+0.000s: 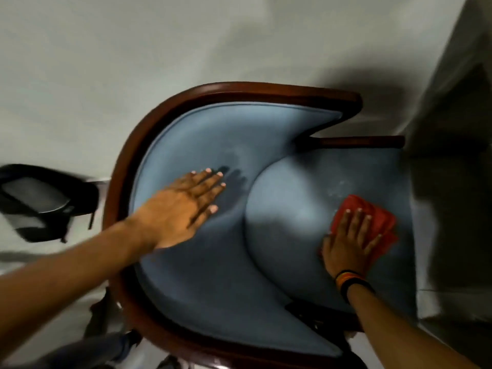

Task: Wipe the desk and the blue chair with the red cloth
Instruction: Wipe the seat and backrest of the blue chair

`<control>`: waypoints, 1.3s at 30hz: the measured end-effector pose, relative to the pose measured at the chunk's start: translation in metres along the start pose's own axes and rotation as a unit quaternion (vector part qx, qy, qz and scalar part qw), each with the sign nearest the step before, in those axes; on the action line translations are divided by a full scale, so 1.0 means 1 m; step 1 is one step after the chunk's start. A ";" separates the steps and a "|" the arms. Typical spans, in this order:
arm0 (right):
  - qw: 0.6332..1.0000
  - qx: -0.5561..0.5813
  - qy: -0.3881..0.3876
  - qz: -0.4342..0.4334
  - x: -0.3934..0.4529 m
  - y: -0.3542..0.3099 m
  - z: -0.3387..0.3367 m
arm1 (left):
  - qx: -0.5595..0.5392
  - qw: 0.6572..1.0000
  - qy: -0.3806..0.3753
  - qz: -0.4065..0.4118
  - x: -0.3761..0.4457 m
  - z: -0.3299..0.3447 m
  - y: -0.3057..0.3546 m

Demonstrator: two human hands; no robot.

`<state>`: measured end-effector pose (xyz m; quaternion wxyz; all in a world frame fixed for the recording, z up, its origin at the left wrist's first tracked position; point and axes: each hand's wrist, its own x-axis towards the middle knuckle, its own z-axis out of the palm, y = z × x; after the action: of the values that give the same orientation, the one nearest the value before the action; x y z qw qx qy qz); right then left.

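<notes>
Chair stage in progress. The right hand [347,242], fingers spread flat, presses the crumpled red cloth [372,222] onto the seat of the blue upholstered, dark-wood-framed chair [213,275]. The left hand [183,209] lies open and empty, bracing the backrest. Pale marks beside the cloth are possibly dust. The worktop is out of view; its state cannot be judged.

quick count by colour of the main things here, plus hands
Blue: 1, the blue chair
Red: 1, the red cloth
Black: 1, a black chair at the left edge
Bare hands: 2, left hand, right hand
Total: 5
</notes>
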<state>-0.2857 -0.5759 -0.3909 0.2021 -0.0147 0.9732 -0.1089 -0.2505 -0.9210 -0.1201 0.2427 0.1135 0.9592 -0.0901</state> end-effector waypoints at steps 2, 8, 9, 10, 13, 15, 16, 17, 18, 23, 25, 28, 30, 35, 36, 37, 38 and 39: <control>0.999 -0.021 0.006 -0.046 -0.001 0.014 0.004 | 0.093 0.990 -0.101 0.032 -0.015 -0.004 -0.033; 0.992 -0.047 0.042 -0.112 0.014 0.030 0.001 | 0.133 0.981 -0.110 0.090 -0.031 0.045 -0.042; 0.993 -0.055 0.055 -0.090 0.024 0.026 -0.002 | 0.131 0.984 -0.062 0.101 -0.033 0.055 -0.043; 0.993 -0.062 0.071 -0.066 0.040 0.020 -0.006 | 0.127 0.986 -0.019 0.104 -0.034 0.064 -0.045; 0.991 -0.045 0.123 -0.027 0.093 -0.020 -0.021 | 0.099 0.987 0.049 0.119 -0.031 0.088 -0.055; 0.986 -0.044 0.134 -0.090 0.116 -0.062 -0.018 | 0.088 0.986 0.066 0.127 -0.027 0.103 -0.059; 0.980 -0.048 0.132 -0.139 0.118 -0.081 -0.012 | 0.084 0.985 0.072 0.131 -0.024 0.108 -0.060; 0.972 -0.061 0.120 -0.192 0.111 -0.094 -0.008 | 0.081 0.985 0.075 0.134 -0.022 0.110 -0.061; 0.962 -0.082 0.100 -0.242 0.097 -0.098 -0.002 | 0.076 0.984 0.080 0.138 -0.021 0.110 -0.061; 0.925 -0.144 0.035 -0.351 0.005 0.019 0.008 | 0.074 0.983 0.092 0.140 -0.021 0.109 -0.059; 0.972 -0.109 0.064 -0.198 0.017 0.052 -0.009 | 0.074 0.982 0.096 0.144 -0.021 0.112 -0.059; 0.992 -0.030 0.104 0.065 0.085 0.027 -0.042 | 0.066 0.981 0.107 0.145 -0.019 0.117 -0.061; 0.989 0.011 0.102 0.106 0.127 -0.016 -0.058 | 0.061 0.981 0.115 0.143 -0.019 0.121 -0.063; 0.968 -0.095 0.090 -0.214 0.112 -0.129 -0.028 | 0.068 0.983 0.103 0.139 -0.019 0.120 -0.063; 0.952 -0.107 0.080 -0.276 0.091 -0.143 -0.018 | 0.069 0.983 0.099 0.137 -0.019 0.118 -0.062; 0.933 -0.114 0.067 -0.335 0.068 -0.149 -0.007 | 0.069 0.984 0.096 0.136 -0.019 0.117 -0.061; 0.907 -0.122 0.050 -0.401 0.043 -0.145 0.005 | 0.068 0.984 0.095 0.136 -0.019 0.114 -0.060; 0.869 -0.140 0.030 -0.474 0.015 -0.128 0.019 | 0.069 0.984 0.095 0.134 -0.020 0.111 -0.059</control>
<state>-0.2937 -0.7062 -0.3853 0.0933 -0.4989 0.8599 -0.0542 -0.1990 -1.0064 -0.1997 0.1518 0.2654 0.9455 -0.1118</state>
